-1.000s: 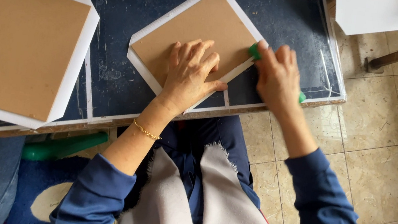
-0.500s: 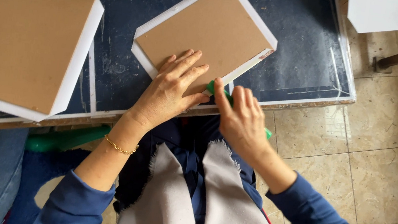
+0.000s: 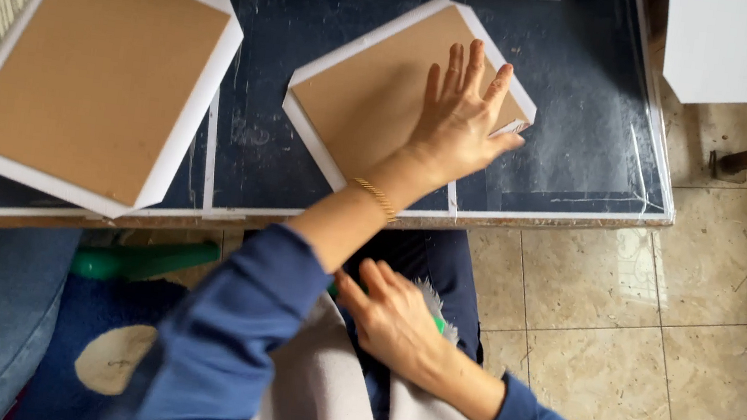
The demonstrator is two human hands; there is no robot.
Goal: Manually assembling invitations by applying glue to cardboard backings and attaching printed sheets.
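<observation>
Head view: left hand (image 3: 460, 121) lies flat, fingers spread, on the white-edged brown board (image 3: 378, 97) mid-table; right hand (image 3: 394, 317), in the lap, grips a green tool (image 3: 437, 323). Uneven pressure could skew the board.

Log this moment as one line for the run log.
left hand: flat on brown board | right hand: in lap, holding green tool | second board: left on table

One head-worn camera looks steeply down, close over the table (image 3: 577, 102) edge.

Soft even daylight, faint shadows, sharp focus
</observation>
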